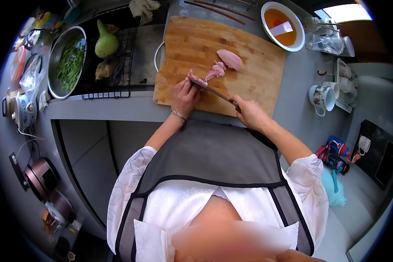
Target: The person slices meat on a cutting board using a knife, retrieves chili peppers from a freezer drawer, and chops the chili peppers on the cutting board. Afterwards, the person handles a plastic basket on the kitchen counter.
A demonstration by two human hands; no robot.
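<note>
On the wooden cutting board [185,48] lies pale pink raw meat in several parts: a larger smooth piece [229,60], some cut bits [215,70] below it, and a strip of meat [197,78] at my left fingertips. My left hand [185,97] presses that strip near the board's front edge, fingers closed over its end. Wrapped round a handle, my right hand [252,113] grips a kitchen knife [216,93]. Its blade points left and reaches the strip, close beside my left fingers. The meat under the fingers is partly hidden.
Left of the board, a wire rack [127,65] stands near a green gourd [106,43] and a metal bowl [51,72] of leafy greens. A white bowl [301,41] of orange liquid sits at the back right, chopsticks [216,12] behind the board. A floral mug [321,99] is at right.
</note>
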